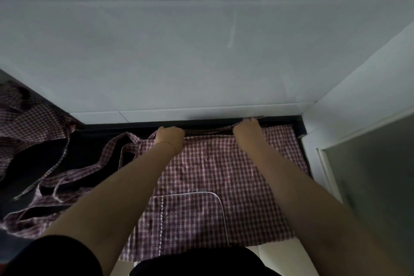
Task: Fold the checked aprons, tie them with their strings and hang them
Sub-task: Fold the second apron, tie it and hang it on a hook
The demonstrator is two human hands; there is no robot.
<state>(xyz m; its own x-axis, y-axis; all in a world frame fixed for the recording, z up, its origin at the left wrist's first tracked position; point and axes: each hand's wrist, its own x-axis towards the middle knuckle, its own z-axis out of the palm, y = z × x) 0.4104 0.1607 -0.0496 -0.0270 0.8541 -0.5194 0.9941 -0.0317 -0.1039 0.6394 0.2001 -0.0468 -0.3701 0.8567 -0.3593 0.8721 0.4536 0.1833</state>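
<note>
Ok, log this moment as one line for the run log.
stage: apron spread flat on dark counter | left hand: gripping far edge | right hand: gripping far edge | strings: loose, left | second apron: unfolded, far left

We see a pale wall [201, 51] filling the upper frame, a dark counter [89, 152] at left, and a frosted panel [376, 163] at right.

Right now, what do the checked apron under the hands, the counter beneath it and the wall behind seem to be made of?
Red-and-white checked apron: thin woven cloth, probably cotton; it creases softly, and a pocket is edged in white trim. Dark counter: smooth and hard, perhaps stone or laminate; too dim to tell. Pale wall: large smooth tiles, judging by faint joint lines.
</note>
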